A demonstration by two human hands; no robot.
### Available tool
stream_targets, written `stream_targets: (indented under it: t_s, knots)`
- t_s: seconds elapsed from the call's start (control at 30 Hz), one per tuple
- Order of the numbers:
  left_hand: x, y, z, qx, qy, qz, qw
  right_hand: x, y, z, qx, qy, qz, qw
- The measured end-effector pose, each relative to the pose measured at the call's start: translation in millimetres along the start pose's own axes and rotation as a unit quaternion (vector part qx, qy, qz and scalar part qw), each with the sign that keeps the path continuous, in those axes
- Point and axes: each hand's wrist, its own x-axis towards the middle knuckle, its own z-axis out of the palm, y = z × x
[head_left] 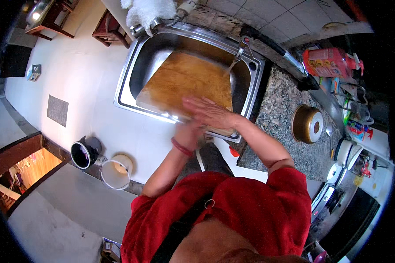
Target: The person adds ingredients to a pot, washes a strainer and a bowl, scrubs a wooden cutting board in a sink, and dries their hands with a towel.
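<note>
A wet-looking wooden cutting board (188,76) lies tilted in the steel sink (123,90) and reaches over its near rim. My right hand (213,115) is flat against the board's near part, fingers stretched to the left and slightly blurred. Just below it, my left hand (189,131) is at the board's near edge, with a red band on the wrist. Motion blur and the right hand hide its fingers, so its grip cannot be made out. At the far right corner of the sink stands the faucet (241,51), with what looks like a thin stream falling onto the board.
Right of the sink, a granite counter (267,127) carries a brown pot (307,124). Beyond it are a red pump bottle (331,62) and a spoon (329,130). A white towel (147,13) hangs by the far left corner. Two buckets, one dark (86,152) and one white (117,172), stand on the floor.
</note>
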Motion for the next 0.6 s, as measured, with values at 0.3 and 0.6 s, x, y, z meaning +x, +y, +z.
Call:
stream_targets:
  t_s: [0.3, 0.6]
  knots:
    - [-1, 33, -1, -0.344, 0.071, -0.217, 0.911, 33, 194, -14, -0.090, 0.187, 0.372, 0.905]
    - [-5, 16, -9, -0.329, 0.065, -0.230, 0.914, 47, 185, -43, 0.692, 0.322, 0.031, 0.645]
